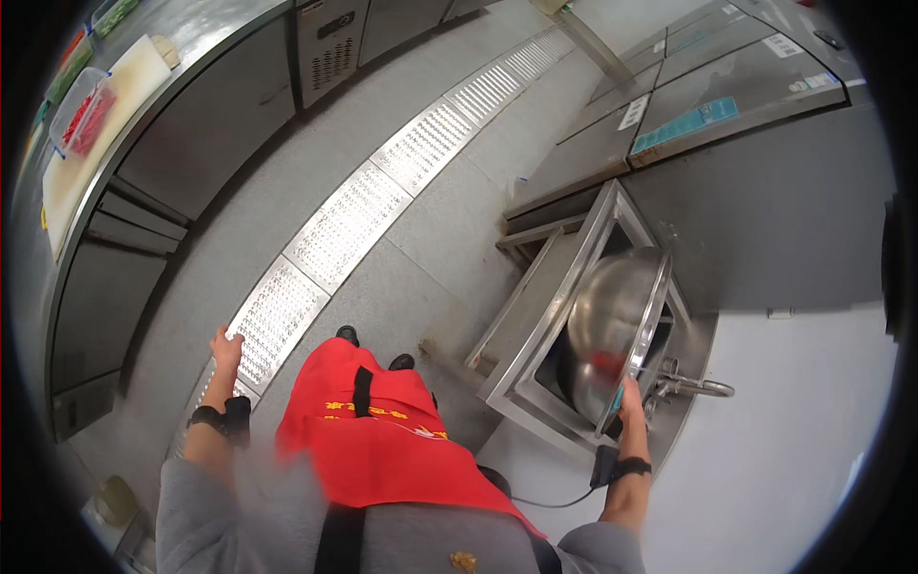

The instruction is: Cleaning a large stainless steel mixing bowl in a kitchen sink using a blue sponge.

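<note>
A large stainless steel bowl [612, 320] stands tipped on its side in the metal sink [535, 413], its round outside facing left. My right hand [631, 402] grips the bowl's near rim. Something small and teal shows by those fingers; its kind cannot be made out. Behind the hand, a curved metal faucet [703, 386] reaches to the right, its base partly hidden by the bowl. Out to the left, my left hand [228, 348] hangs over the floor grating with nothing in it, fingers loosely apart.
Perforated metal drain covers [349, 226] run across the grey floor. At the left, a steel counter [201, 29] bears a white cutting board [120, 100] and a clear container [84, 113] with red pieces. Grey steel cabinets [746, 182] stand beyond the sink; a white wall [765, 411] is at right.
</note>
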Motion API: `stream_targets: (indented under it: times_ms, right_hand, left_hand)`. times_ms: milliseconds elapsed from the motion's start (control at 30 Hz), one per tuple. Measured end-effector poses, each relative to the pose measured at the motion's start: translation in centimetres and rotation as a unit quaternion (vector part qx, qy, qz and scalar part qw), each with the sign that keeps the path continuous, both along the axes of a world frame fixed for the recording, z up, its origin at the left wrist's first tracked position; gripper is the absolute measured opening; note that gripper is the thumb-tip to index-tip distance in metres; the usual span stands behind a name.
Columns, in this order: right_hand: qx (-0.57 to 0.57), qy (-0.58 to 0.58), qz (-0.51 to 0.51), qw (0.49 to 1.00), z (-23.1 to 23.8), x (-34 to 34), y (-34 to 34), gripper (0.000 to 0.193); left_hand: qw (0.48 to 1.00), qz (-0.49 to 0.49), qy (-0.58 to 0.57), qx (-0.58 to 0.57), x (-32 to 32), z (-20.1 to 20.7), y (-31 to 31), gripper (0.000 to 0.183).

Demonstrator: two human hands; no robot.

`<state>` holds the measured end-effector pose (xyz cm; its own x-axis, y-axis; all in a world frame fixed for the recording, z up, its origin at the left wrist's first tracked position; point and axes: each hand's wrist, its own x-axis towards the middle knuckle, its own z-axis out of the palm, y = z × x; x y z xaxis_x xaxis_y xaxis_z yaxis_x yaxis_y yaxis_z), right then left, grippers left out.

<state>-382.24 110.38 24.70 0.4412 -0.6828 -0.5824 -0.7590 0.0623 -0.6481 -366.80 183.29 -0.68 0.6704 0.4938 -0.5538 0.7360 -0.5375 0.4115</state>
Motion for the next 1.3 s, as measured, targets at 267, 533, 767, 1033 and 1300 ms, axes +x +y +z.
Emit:
stream_targets:
  times_ms: [267,533,767,1033,1300]
  right_hand:
    - [-0.085,0.027,-0.015,0.996,-1.9,0.2,-0.5,0.048]
    - [-0.084,0.109,-0.016,0.990,-4.7,-3.3,-5.9,0.036]
    - [0.046,-0.481,-0.219,0.848,3.0,5.6,-0.4,0.023]
    - [0.117,-0.625,-0.183,0.750,9.9,27.2,4.7,0.044]
    - [0.239,-0.338,-0.172,0.894,-6.2,46.6,-0.7,0.043]
  left_hand:
    - [0.999,0.027,0.005,-0.045,0.8,-1.9,5.8,0.059]
    - [1.000,0.017,-0.002,0.007,5.1,-0.7,5.3,0.058]
    - [0.997,-0.007,-0.043,-0.064,16.5,-0.5,0.2,0.056]
    - [0.982,-0.151,-0.053,-0.104,35.2,-0.1,-14.4,0.054]
    - [0.979,-0.182,-0.005,-0.091,45.7,2.3,-18.9,0.055]
